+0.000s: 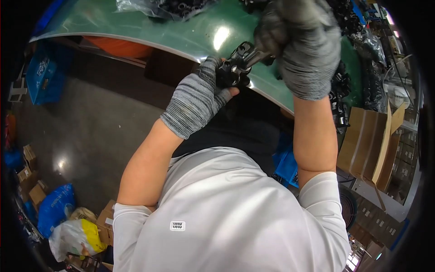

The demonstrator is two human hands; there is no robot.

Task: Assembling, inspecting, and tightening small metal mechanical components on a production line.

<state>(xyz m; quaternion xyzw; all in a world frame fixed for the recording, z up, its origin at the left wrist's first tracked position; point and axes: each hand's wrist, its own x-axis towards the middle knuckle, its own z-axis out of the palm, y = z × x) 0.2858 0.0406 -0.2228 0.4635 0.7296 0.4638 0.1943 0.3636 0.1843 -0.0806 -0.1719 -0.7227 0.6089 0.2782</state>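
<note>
My left hand (192, 100), in a grey striped knit glove with bare fingertips, is closed round a black metal part (233, 75) at the near edge of the green table. The part has rounded, clamp-like ends and openings; its exact kind does not show. From the right, a tool with a shiny metal shaft (256, 56) reaches to the part and appears to touch it. My right hand (309, 56), gloved alike, is closed and raised over the table at the tool's other end. Motion smears its fingers, and they hide the tool's handle.
On the green table (190, 38) lie a clear plastic bag (149, 8) of black parts and a pile of black parts (340, 86) at the right. An opened cardboard box (362, 140) stands at right. A blue crate (47, 75) and a blue bag (56, 206) are on the left.
</note>
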